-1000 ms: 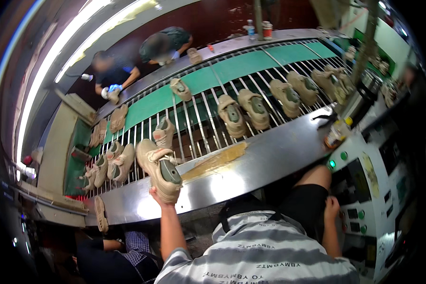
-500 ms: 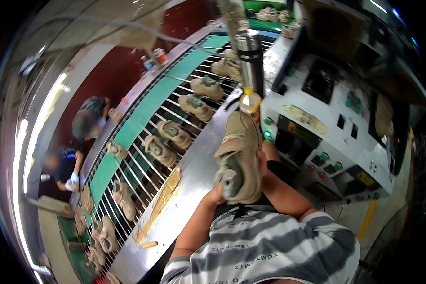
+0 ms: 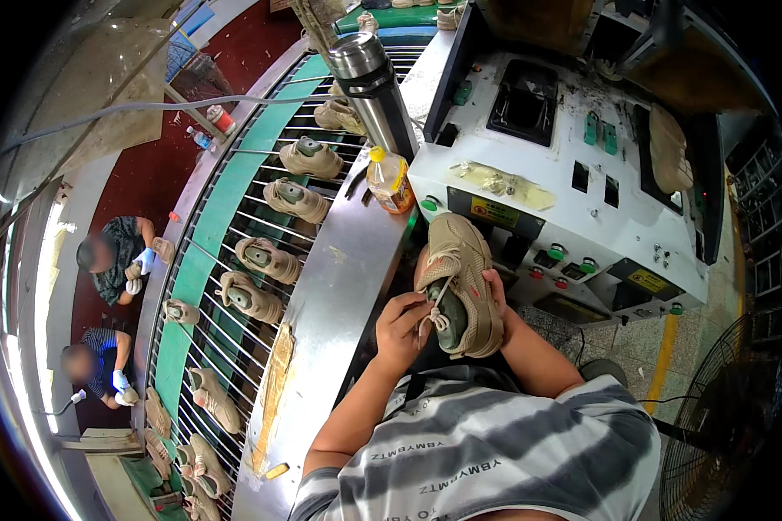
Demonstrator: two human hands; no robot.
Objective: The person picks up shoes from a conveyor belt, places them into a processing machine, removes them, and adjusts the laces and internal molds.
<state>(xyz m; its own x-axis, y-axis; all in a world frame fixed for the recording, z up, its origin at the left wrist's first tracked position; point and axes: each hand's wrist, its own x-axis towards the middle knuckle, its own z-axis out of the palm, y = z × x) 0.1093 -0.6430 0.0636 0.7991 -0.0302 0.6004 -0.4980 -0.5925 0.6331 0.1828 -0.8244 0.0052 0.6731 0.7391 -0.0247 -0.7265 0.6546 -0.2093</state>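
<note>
A beige knit sneaker (image 3: 462, 286) is held up in front of my body, toe pointing away, its dark green inside showing at the opening. My right hand (image 3: 498, 300) grips its right side, with the thumb on the upper and the other fingers mostly hidden. My left hand (image 3: 400, 332) is closed at the left edge of the opening, its fingertips pinching the pale shoelace (image 3: 443, 297) near the tongue. Whether those fingers also hold the edge of the upper, I cannot tell.
Left, a curved roller conveyor (image 3: 226, 347) with a green belt (image 3: 207, 234) carries several similar shoes. A steel thermos (image 3: 374, 91) and yellow-capped bottle (image 3: 389, 181) stand ahead, beside a white machine (image 3: 530, 156). Two co-workers (image 3: 117, 260) handle shoes across the conveyor. A fan (image 3: 708, 417) stands right.
My left hand has moved from under the shoe's heel to its opening and pinches the lace. The shoe sits slightly lower and farther right, and the view has shifted.
</note>
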